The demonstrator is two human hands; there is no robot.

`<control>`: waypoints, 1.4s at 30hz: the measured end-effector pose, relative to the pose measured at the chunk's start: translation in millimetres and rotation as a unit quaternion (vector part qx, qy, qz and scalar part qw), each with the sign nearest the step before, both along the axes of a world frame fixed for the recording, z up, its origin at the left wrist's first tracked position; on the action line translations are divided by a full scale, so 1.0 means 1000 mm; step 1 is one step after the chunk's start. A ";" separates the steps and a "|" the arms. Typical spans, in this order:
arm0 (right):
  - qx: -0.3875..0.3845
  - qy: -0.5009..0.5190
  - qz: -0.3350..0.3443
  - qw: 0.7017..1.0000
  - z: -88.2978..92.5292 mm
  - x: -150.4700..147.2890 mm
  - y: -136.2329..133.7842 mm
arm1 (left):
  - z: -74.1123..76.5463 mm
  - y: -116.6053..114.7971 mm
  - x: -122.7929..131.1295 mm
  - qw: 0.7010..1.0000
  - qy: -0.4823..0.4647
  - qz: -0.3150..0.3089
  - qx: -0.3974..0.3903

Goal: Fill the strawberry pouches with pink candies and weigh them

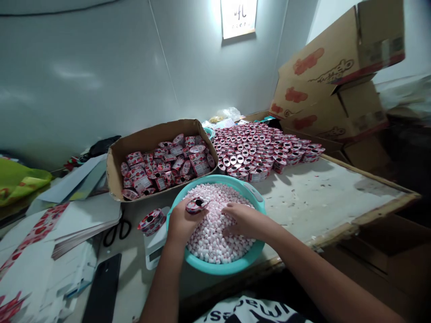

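Observation:
My left hand [181,220] is wrapped round a small red-and-white printed tin [194,206], its dark opening facing up, over the left part of a turquoise basin [218,269]. Small pale pink and white candies [210,249] fill the basin. Among them, my right hand [245,220] has its fingers curled into the heap, with candies against them; the fingertips are partly buried. Left of the basin, similar printed tins [151,221] sit on a white kitchen scale [153,259], which the basin and my left arm partly cover.
A cardboard box [116,168] of printed tins stands behind the basin. Many open tins [249,148] crowd the table [310,193] at the back right. Scissors [116,229], a black phone [103,287] and papers [82,220] lie left. Large cartons [323,67] are stacked at right.

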State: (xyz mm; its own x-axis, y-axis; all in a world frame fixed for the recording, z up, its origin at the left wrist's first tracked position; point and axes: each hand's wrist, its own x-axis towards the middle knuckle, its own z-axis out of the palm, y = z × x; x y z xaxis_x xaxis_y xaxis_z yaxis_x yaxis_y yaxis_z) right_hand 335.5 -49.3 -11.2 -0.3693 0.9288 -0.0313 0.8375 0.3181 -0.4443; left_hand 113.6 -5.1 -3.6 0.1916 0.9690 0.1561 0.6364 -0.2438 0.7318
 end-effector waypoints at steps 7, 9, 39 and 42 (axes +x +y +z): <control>0.032 0.033 -0.008 0.999 0.003 -0.002 0.006 | -0.001 -0.003 0.003 0.993 0.024 -0.074 0.089; 0.062 0.046 -0.023 0.997 0.010 -0.006 0.009 | -0.001 -0.005 0.002 0.993 0.038 -0.069 0.090; 0.204 0.164 0.013 0.965 0.028 -0.058 0.017 | 0.005 -0.007 -0.002 0.996 0.031 -0.047 0.063; 0.226 0.217 0.010 0.950 0.021 -0.055 0.019 | 0.003 -0.006 -0.003 0.997 0.024 -0.045 0.058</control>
State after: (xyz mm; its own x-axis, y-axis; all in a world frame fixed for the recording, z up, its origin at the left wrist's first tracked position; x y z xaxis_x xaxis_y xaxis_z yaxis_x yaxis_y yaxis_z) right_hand 280.9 -30.3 10.1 -0.2740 0.8042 0.5274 0.5990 0.5718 -0.5606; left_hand 110.5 -11.2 -0.3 0.2870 0.9234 0.2547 0.6414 -0.3828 0.6649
